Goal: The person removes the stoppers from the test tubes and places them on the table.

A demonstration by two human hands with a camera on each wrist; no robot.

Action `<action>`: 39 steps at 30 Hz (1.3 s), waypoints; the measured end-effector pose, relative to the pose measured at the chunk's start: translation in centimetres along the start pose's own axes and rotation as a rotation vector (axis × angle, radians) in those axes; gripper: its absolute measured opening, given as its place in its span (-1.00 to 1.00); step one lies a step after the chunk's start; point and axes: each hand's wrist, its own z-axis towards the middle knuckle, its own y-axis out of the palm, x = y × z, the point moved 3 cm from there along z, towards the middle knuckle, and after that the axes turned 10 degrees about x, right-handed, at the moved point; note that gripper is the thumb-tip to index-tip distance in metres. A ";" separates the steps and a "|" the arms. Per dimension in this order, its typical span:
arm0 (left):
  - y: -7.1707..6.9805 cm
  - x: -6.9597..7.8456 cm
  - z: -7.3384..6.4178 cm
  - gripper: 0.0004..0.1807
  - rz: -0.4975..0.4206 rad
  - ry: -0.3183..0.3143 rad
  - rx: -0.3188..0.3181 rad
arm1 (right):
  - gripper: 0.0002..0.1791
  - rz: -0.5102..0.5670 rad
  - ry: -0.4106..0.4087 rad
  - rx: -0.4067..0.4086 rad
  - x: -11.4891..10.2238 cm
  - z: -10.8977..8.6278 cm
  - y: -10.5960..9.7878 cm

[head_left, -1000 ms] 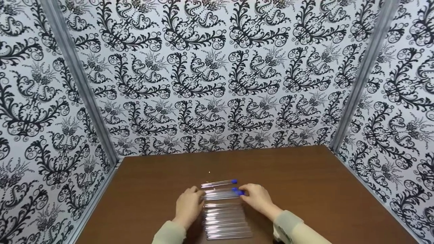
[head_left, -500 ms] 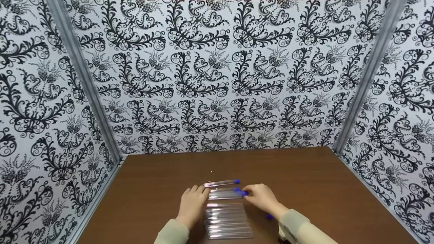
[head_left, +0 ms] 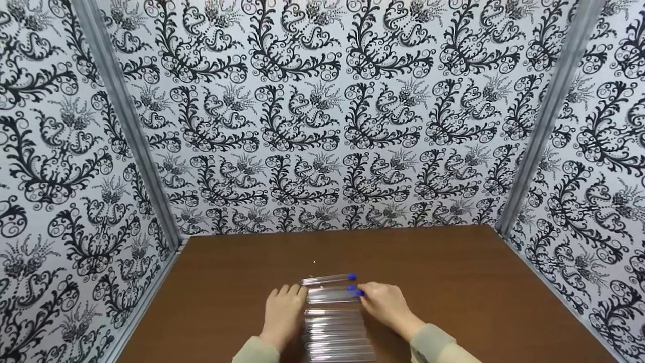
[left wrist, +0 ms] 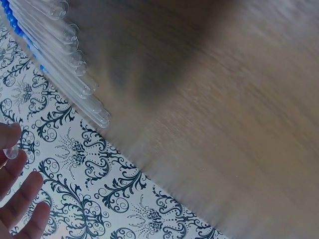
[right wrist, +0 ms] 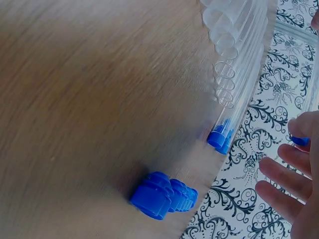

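My left hand [head_left: 284, 310] pinches the rounded end of a clear test tube [left wrist: 11, 152] between thumb and index finger, its other fingers spread. At the opposite end, my right hand [head_left: 388, 302] pinches the blue cap [right wrist: 299, 141] of that tube. The held tube lies level between the hands, overlapping capped tubes in the head view. Beyond it, a capped test tube [head_left: 325, 280] rests slightly slanted on the table. Nearer the body, several uncapped test tubes [head_left: 337, 333] lie side by side, their open mouths toward the right.
Several loose blue caps [right wrist: 154, 196] stand in a line on the brown wooden table [head_left: 428, 262], right of the tubes. Patterned black-and-white panels [head_left: 312, 126] with grey metal posts [head_left: 529, 146] enclose the table at the back and sides.
The left hand's fingers have loosened from a tighter curl and spread. My right hand keeps its pinch at the blue cap. A loose cap seen earlier beside my right wrist is hidden now.
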 end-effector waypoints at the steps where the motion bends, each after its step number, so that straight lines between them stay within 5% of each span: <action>1: 0.0 0.1 -0.1 -0.76 -0.005 0.007 0.002 | -0.75 -0.002 0.006 -0.005 0.0 -0.1 0.0; 9: -0.2 0.0 -0.1 -0.78 -0.041 0.115 -0.063 | -0.85 0.071 0.189 -0.170 0.3 0.5 -0.5; 15: 0.1 0.1 0.1 -0.84 -0.063 0.096 -0.158 | -0.83 0.132 0.281 -0.273 0.8 0.8 -0.6; 29: 0.1 0.0 0.8 -0.81 -0.088 0.115 -0.105 | -0.88 0.108 0.216 -0.354 1.3 1.4 -0.9; 39: 0.1 -0.2 1.0 -0.81 -0.108 0.103 -0.104 | -0.86 0.062 0.099 -0.238 0.8 0.9 -1.0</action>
